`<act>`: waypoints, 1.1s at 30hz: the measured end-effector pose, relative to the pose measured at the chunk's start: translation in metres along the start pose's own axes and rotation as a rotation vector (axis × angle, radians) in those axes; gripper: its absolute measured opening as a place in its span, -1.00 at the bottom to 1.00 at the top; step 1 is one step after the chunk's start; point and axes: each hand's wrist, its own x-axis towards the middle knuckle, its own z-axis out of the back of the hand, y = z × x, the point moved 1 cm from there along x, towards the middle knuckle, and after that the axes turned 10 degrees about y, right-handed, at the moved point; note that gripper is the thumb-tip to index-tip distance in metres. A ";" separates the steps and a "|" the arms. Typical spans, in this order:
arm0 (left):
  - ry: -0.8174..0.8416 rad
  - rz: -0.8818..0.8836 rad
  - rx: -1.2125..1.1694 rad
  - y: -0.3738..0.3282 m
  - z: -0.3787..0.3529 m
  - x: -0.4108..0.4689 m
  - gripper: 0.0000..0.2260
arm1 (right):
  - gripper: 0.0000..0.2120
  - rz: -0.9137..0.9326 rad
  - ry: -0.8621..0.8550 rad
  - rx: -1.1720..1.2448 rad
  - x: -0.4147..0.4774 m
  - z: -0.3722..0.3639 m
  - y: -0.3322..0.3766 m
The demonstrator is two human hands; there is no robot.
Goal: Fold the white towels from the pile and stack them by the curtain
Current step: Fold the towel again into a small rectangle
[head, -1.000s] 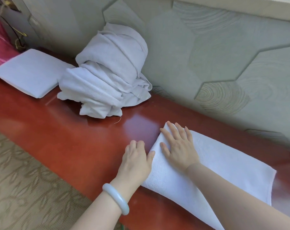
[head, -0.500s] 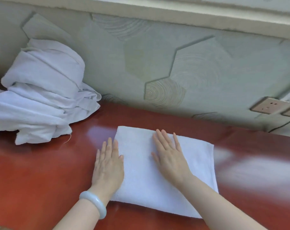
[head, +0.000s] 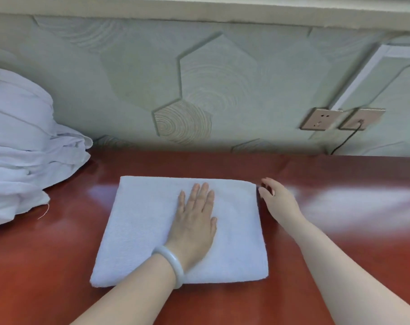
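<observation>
Head view, folded towel (head: 138, 226) under left fingers (head: 199, 195), right fingers (head: 265, 191) beside edge

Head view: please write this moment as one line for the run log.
left hand flat on folded towel | right hand open at towel's right edge | pile at left | table

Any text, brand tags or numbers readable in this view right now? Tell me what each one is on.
None can be read.
Folded towel: plain white, no tag or print showing.
Towel pile: no label in view.
Bracelet: unmarked.
Wall sockets: only slots show; any marking is too blurred to read.
Red table and wall panels: pattern and glare only, no writing.
</observation>
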 end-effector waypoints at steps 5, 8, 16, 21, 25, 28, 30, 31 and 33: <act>0.064 -0.371 0.083 -0.042 0.008 0.033 -0.47 | -0.81 -0.212 0.139 0.337 -0.064 0.003 -0.014; 0.105 -0.294 0.060 -0.047 -0.004 0.039 -0.44 | -0.79 -0.269 0.295 0.492 -0.098 -0.005 -0.019; 0.077 -0.209 0.029 -0.049 -0.004 0.045 -0.42 | -0.92 -0.243 0.249 0.571 -0.123 -0.013 -0.028; 0.056 -0.210 0.017 -0.049 -0.005 0.045 -0.43 | -0.90 -0.157 0.297 0.571 -0.132 -0.020 -0.032; 0.073 -0.220 0.048 -0.047 -0.006 0.044 -0.43 | -0.85 -0.151 0.268 0.522 -0.130 -0.018 -0.039; 0.087 -0.233 0.073 -0.045 -0.007 0.044 -0.44 | -0.85 -0.190 0.265 0.515 -0.131 -0.022 -0.050; 0.089 -0.228 0.080 -0.046 -0.007 0.043 -0.44 | -0.84 -0.206 0.264 0.422 -0.131 -0.025 -0.053; 0.093 -0.227 0.082 -0.047 -0.006 0.043 -0.44 | -0.84 -0.214 0.270 0.388 -0.131 -0.024 -0.052; 0.106 -0.224 0.079 -0.047 -0.007 0.044 -0.45 | -0.86 -0.218 0.270 0.391 -0.129 -0.021 -0.047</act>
